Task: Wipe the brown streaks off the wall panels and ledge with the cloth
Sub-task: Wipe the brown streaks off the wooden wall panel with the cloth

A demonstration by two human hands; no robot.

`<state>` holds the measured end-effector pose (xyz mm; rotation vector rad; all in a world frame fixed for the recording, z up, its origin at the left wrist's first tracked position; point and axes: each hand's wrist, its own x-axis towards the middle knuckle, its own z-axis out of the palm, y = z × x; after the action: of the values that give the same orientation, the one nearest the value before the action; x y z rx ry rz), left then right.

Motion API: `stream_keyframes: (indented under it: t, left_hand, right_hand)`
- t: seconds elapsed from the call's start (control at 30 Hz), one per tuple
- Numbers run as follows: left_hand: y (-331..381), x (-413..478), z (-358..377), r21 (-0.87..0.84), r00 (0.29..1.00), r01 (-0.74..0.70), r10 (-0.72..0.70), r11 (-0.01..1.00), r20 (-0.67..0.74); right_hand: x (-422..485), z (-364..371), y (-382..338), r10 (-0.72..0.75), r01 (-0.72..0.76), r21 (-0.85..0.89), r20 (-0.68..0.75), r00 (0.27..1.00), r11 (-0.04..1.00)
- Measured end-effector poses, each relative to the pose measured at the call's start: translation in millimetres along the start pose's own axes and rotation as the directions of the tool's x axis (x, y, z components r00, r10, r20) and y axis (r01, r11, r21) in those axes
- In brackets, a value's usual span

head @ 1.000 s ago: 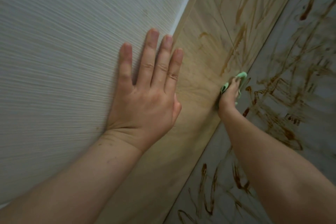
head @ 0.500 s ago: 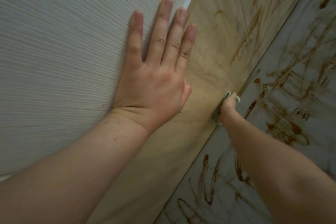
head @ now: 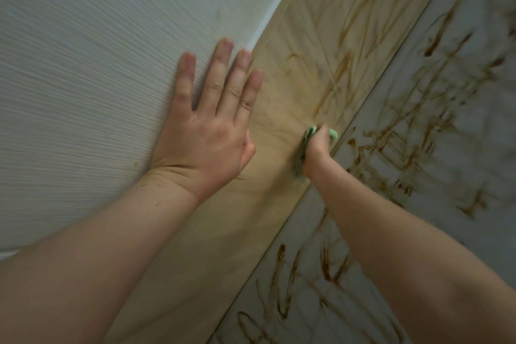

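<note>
my left hand (head: 206, 131) lies flat on the white ribbed wall (head: 83, 92), fingers straight and a little apart, thumb tucked in on the side of the tan panel (head: 279, 204). i judge it is there to prop me while i lean in, and it sits on clean wall so it picks up no brown.

my right hand (head: 317, 148) is bunched round the green cloth (head: 333, 134), fingers curled tight on it. green pokes out past my knuckles and along the side nearer my left hand. the cloth presses on the tan panel just beside the seam where the grey panel (head: 491, 226) begins. wadded up like this, it lets me bear down on one patch.

the tan panel back toward my wrist looks mostly faint. beyond my fingertips the brown streaks (head: 343, 69) run on. across the seam, away from my left hand, they are darker and thicker. i can't tell which surface is the ledge. most of the job, i reckon, lies ahead.
</note>
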<state>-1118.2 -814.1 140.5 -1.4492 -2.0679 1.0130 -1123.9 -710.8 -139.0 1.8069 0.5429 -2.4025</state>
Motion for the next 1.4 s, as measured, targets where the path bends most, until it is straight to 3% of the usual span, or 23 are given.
stream_keyframes:
  t: [0.1,0.17,0.2,0.27,0.33,0.4,0.47,0.57,0.63,0.77,0.87,0.97,1.07,1.23,1.4]
  left_hand:
    - [1.8,2.1,-3.2,-0.003,1.0,-0.009,0.009,1.0,0.02]
    - [2.0,1.8,-3.8,-0.018,1.0,-0.007,0.008,1.0,0.022]
    - [1.4,0.3,-2.2,-0.019,1.0,-0.003,0.004,1.0,0.018]
    - [1.4,0.1,-0.6,-0.006,1.0,-0.009,0.009,1.0,0.01]
    - [1.0,1.4,0.3,0.006,1.0,-0.016,0.016,1.0,-0.001]
    - [1.2,1.4,1.4,-0.001,1.0,-0.017,0.017,1.0,-0.02]
    - [2.1,0.8,2.9,-0.005,0.999,-0.014,0.014,1.0,-0.046]
    - [2.5,0.3,4.7,0.003,0.999,-0.021,0.021,1.0,-0.047]
    - [1.0,-0.8,5.9,0.005,0.998,-0.018,0.019,1.0,-0.059]
    - [-1.0,0.5,8.0,-0.004,0.997,-0.024,0.023,1.0,-0.068]
    - [-0.5,-0.8,6.5,0.005,0.997,-0.023,0.023,1.0,-0.08]
    - [0.4,-1.5,10.2,0.047,0.996,-0.01,0.014,0.999,-0.092]
    - [-0.1,-1.4,13.6,0.067,0.995,-0.008,0.015,0.998,-0.098]
    - [2.6,-3.8,15.6,0.066,0.992,0.019,-0.01,0.998,-0.126]
    - [4.3,0.0,14.4,0.07,0.996,0.046,-0.04,0.996,-0.085]
  right_hand:
    - [-54.7,15.0,-49.3,-0.208,0.207,-0.043,-0.006,0.978,0.977]
    - [-109.1,23.0,-62.1,-0.387,0.388,-0.119,0.028,0.922,0.914]
    - [-132.0,25.7,-59.6,-0.485,0.493,-0.157,0.088,0.87,0.856]
    - [-163.7,22.6,-47.1,-0.677,0.72,-0.199,0.246,0.693,0.665]
    - [-166.6,19.4,-46.0,-0.775,0.84,-0.197,0.324,0.542,0.505]
    - [-159.7,19.7,-70.3,-0.823,0.875,-0.216,0.302,0.482,0.433]
    - [-137.6,20.8,-100.0,-0.808,0.835,-0.244,0.226,0.544,0.494]
    - [-115.4,19.1,-124.9,-0.626,0.631,-0.24,0.106,0.773,0.738]
    - [-127.8,19.3,-109.4,-0.626,0.644,-0.271,0.163,0.763,0.715]
    - [-163.3,9.3,-65.8,-0.73,0.838,-0.309,0.413,0.545,0.45]
    - [-172.3,6.3,-101.6,-0.734,0.832,-0.351,0.401,0.547,0.429]
    - [-173.4,8.1,-149.9,-0.741,0.813,-0.36,0.35,0.572,0.458]
    - [-177.4,16.3,-150.4,-0.714,0.77,-0.365,0.305,0.63,0.523]
    - [-156.7,13.9,-62.5,-0.409,0.473,-0.433,0.238,0.881,0.767]
    - [-128.2,8.1,-62.8,-0.255,0.335,-0.425,0.236,0.938,0.841]
